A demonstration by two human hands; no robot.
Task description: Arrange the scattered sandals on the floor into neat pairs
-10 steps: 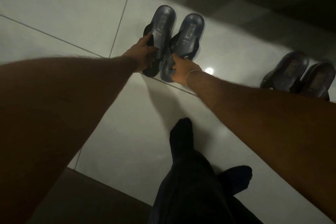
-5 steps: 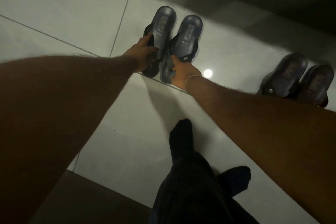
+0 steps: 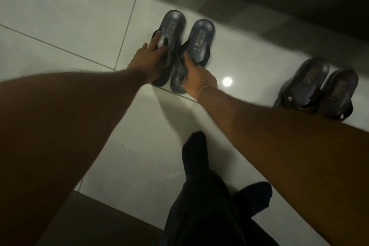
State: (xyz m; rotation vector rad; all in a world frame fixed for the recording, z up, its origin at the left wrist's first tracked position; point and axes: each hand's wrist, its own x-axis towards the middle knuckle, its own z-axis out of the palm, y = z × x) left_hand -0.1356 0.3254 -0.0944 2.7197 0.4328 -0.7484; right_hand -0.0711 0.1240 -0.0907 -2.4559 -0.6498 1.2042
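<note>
Your left hand [image 3: 148,62] grips the strap of one dark grey rubber sandal [image 3: 169,34]; your right hand [image 3: 196,78] grips its mate [image 3: 199,42], side by side on the pale tiled floor [image 3: 69,16]. Second dark pair [image 3: 317,88]: well apart, right.

Two dark sandal pairs [image 3: 180,50], apparently side-by-side

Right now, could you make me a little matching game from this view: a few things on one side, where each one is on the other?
Things:
1. left hand
2. right hand
3. second pair of sandals
4. socked foot

Places:
A. far right, untouched, side by side on the floor
B. on the strap of the left sandal
C. low in the middle, planted on the tile
D. on the strap of the right sandal

Pairs: 1-B, 2-D, 3-A, 4-C
</note>
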